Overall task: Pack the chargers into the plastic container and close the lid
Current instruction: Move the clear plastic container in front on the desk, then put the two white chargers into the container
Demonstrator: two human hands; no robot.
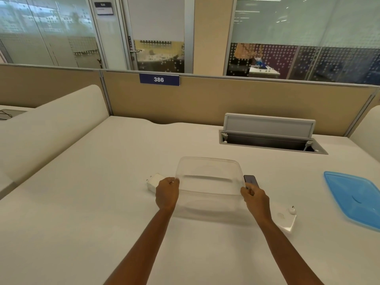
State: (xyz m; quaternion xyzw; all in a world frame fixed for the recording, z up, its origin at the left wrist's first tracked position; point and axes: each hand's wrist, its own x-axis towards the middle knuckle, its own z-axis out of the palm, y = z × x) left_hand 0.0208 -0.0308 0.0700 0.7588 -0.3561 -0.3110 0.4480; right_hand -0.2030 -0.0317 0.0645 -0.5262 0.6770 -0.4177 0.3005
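A clear plastic container stands open in the middle of the white desk, with nothing visible inside it. My left hand grips its left rim and my right hand grips its right rim. One white charger lies just left of the container, partly behind my left hand. A second white charger with a round plug lies right of my right wrist. A dark device lies against the container's right side. The blue lid rests flat at the far right.
The white desk is fenced by beige partitions at the back and sides. A grey cable hatch stands open at the back right. A blue sign reading 386 hangs on the rear partition.
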